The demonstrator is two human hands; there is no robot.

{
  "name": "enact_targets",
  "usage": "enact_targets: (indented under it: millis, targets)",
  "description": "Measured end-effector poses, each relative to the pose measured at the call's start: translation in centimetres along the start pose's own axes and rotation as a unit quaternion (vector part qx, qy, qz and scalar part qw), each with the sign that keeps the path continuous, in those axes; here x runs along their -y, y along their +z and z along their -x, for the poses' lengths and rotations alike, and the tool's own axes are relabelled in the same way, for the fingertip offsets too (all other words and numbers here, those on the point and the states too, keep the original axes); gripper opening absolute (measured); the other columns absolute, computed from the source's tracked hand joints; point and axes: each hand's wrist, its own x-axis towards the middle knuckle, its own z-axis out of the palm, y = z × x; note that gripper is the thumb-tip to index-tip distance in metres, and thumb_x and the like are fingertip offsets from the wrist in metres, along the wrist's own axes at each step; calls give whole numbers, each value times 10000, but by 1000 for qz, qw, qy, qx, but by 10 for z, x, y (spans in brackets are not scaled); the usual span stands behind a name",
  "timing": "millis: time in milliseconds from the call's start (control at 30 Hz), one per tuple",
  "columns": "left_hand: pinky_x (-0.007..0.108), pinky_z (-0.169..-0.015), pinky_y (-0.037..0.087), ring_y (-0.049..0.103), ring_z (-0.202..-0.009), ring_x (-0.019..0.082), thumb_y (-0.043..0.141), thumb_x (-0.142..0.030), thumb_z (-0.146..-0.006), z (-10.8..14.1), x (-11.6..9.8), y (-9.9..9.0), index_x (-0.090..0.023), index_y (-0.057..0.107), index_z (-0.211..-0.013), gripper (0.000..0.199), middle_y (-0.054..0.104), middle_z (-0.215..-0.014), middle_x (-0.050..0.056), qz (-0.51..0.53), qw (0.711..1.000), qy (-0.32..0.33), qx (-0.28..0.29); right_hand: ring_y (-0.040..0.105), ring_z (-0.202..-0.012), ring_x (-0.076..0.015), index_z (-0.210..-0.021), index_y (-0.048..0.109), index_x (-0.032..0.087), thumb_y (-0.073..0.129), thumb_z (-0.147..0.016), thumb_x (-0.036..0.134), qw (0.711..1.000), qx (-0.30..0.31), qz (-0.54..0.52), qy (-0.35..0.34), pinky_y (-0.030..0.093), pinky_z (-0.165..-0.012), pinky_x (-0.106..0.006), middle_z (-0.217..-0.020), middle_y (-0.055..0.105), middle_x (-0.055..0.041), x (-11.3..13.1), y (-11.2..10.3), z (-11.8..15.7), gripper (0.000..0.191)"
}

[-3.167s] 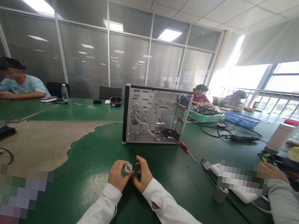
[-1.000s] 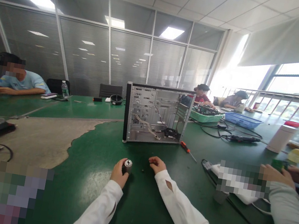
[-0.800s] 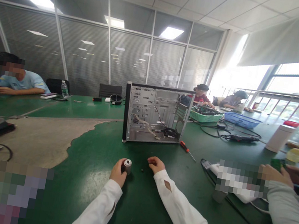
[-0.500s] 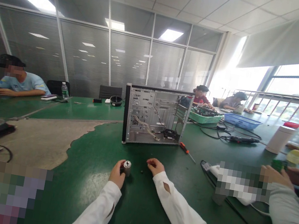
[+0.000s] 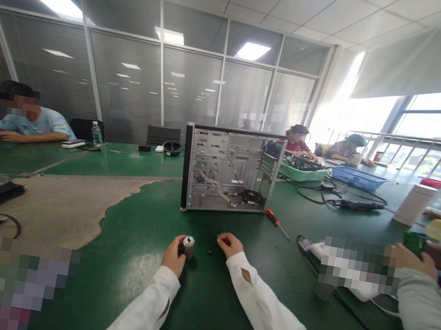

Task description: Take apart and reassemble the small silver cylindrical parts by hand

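Observation:
In the head view my left hand (image 5: 174, 256) is wrapped round a small silver metal cylinder (image 5: 188, 246) with a dark hole in its top, standing upright at the green table. To its right, my right hand (image 5: 230, 245) rests near the table with thumb and forefinger pinched together. Whatever may be between those fingertips is too small to make out. A tiny dark piece (image 5: 209, 252) lies on the table between my hands. Beyond them stands an open computer case (image 5: 229, 175), its inside facing me, with loose cables and a dark part at the bottom.
An orange-handled screwdriver (image 5: 273, 218) lies by the case's right corner. Further right are a white power strip (image 5: 364, 293), cables and a white bottle (image 5: 414, 205). A co-worker's hands (image 5: 413, 258) hold a green part there. Green (image 5: 304, 173) and blue baskets (image 5: 358, 179) stand behind.
Almost nothing differs; both my hands keep their places and grips. The co-worker's hands at right have shifted slightly, showing more of the green part.

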Motion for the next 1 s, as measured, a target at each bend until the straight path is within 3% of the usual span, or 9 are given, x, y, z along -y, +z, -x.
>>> enact_targets:
  millis: [367,500,600,1000]
  targets:
    - [266,-763,416,543,-868,149,390,70,-509,2,-2,0,-176,512,-940,511,593,-933,32,1,1000,-7,-13,563,-721,-151,-454,525,174,510,-641,344,1000,5,-9,-23,422,-670,-256,-795,620,-47,9,-2,1,254]
    - [279,-775,410,538,-882,155,391,75,-506,2,-3,0,-169,506,-942,513,588,-945,36,0,1000,-18,-5,568,-707,-151,-640,587,180,514,-629,280,1000,11,-15,-14,437,-660,-260,-773,619,-33,8,-3,2,124]
    - [291,-778,409,533,-893,164,395,70,-517,2,-5,-1,-173,505,-944,503,582,-948,39,-2,1000,-8,-5,568,-678,-146,-777,587,186,512,-628,255,1000,6,-14,-8,444,-655,-263,-748,616,-18,8,-3,4,180]
    - [288,-761,417,526,-901,168,389,70,-519,-1,3,1,-164,495,-949,501,570,-956,51,-4,1000,-3,5,570,-683,-151,-700,608,179,493,-660,334,1000,16,-12,7,443,-663,-274,-734,627,-23,2,0,-1,198]
